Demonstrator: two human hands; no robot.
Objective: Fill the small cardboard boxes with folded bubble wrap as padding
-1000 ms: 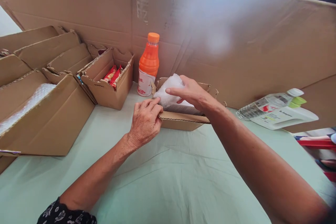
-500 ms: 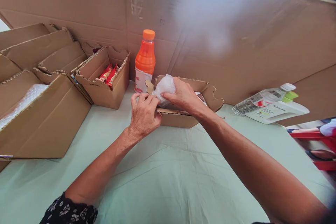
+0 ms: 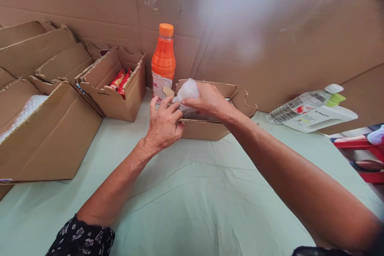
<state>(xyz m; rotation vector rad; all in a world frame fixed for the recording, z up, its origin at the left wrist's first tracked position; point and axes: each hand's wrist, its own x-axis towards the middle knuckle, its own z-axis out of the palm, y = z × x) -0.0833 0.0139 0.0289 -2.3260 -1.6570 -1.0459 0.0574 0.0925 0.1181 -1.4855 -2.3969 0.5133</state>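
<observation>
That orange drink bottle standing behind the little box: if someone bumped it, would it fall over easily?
Probably fairly easily. The orange bottle is tall and narrow on a small base, standing on a wrinkled cloth-covered table. It looks nearly full, so likely heavy for its size, which should steady it somewhat. Being round, it would probably roll if knocked down.

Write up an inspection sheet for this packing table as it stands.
Surface: table under a creased pale green cloth.
Job's things: white bubble wrap over the small open carton.
Hands: left hand at the carton's near corner, fingers on the wrap; right hand pinches the wrap.
Clutter: orange bottle upright behind; snack box with red packets; big carton left; clear bottle lying right.
Cables: nothing seen.
Surroundings: cardboard wall behind; red frame at far right.
</observation>
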